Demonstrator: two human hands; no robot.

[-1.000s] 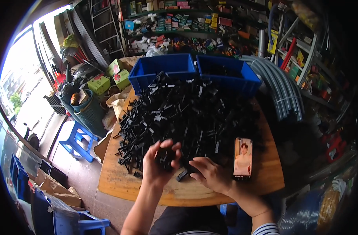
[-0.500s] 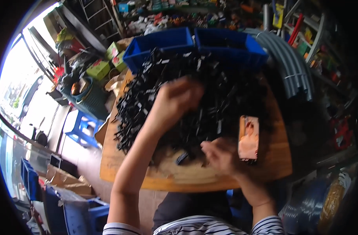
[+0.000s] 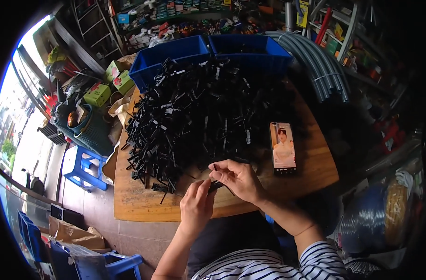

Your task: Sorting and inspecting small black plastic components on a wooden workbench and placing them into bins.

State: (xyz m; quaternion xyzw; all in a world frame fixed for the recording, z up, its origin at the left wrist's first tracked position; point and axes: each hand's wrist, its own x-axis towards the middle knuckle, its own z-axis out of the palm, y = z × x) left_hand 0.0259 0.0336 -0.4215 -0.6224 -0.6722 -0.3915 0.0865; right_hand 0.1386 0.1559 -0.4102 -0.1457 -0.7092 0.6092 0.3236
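Observation:
A big heap of small black plastic pieces (image 3: 194, 107) covers most of the wooden table (image 3: 143, 207). Close to the table's front edge, my left hand (image 3: 196, 205) and my right hand (image 3: 241, 181) meet. Between them is a small black plastic piece (image 3: 214, 185), pinched by the fingers of both. Its exact shape is mostly hidden by my fingers. To the right of my right hand lies a phone (image 3: 283, 151) with its screen lit, showing a person.
Two blue bins (image 3: 168, 56) stand behind the heap. Grey coiled pipes (image 3: 315, 65) lie at the far right. A blue stool (image 3: 84, 168) and a dark green basket (image 3: 91, 133) are on the left. Clear plastic-wrapped rolls (image 3: 371, 217) sit at the lower right.
My left hand has come back from over the heap to the front edge. My right hand has shifted slightly left, and both now meet around a black piece. The view has shifted a little.

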